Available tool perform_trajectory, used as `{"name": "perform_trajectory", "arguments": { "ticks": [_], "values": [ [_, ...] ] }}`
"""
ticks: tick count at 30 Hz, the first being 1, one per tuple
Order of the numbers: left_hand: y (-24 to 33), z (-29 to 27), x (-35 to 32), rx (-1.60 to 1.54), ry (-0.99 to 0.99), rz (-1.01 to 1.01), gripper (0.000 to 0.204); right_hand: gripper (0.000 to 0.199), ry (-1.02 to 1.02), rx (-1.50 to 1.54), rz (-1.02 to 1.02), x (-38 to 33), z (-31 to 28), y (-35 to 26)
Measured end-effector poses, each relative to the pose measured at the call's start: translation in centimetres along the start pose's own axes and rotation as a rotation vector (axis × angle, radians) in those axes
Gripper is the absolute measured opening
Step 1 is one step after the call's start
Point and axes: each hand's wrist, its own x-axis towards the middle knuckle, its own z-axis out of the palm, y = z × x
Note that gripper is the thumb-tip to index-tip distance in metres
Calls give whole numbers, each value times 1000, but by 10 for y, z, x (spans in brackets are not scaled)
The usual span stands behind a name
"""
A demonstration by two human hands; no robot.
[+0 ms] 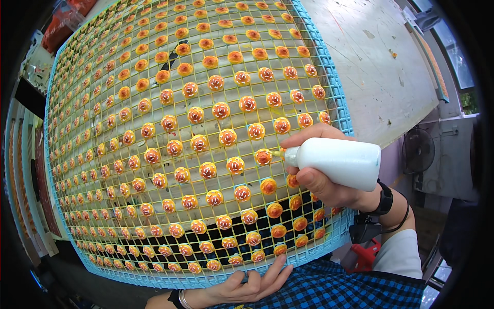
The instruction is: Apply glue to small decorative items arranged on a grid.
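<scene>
Right hand grips white squeeze bottle, nozzle at orange flower; left hand, partly cut off, steadies blue mesh tray.

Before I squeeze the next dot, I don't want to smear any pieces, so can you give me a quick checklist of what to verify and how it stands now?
1. Bottle grip: right hand wraps the white squeeze bottle firmly. Ok.
2. Nozzle aim: the yellow nozzle tip sits right beside an orange piece; whether it touches, cannot tell.
3. Rack steadied: left hand lies on the near edge of the blue mesh rack. Ok.
4. Rack support: its far part lies over the worn table, the near part overhangs dark space. Cannot tell if stable.
5. Paint left in bottle: opaque. Cannot tell.
</scene>
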Motion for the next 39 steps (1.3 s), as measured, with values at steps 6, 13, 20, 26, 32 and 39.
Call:
{"name": "perform_trajectory", "arguments": {
  "ticks": [6, 13, 20, 26, 32, 39],
  "values": [
    [1, 0, -1, -15, -3, -6, 35, 27, -10, 27, 26, 1, 0, -1],
    [1, 0, 0, -16, 4, -15, 35, 21, -9, -63, -74, 2, 0, 3],
    [0, 0, 0, -14, 6, -11, 35, 18, 12, -4, -17, 0, 1, 2],
    [-1, 0, 0, -6, 7, -5, 35, 18, 1, 53, -8, -2, -1, 3],
    [-1, 1, 1, 0, 17, -12, 35, 18, -19, 143, 91, -2, -1, -1],
    [5, 2, 0, -26, 16, -42, 34, 20, 12, 121, 57, -3, 0, 2]
  ]
}}
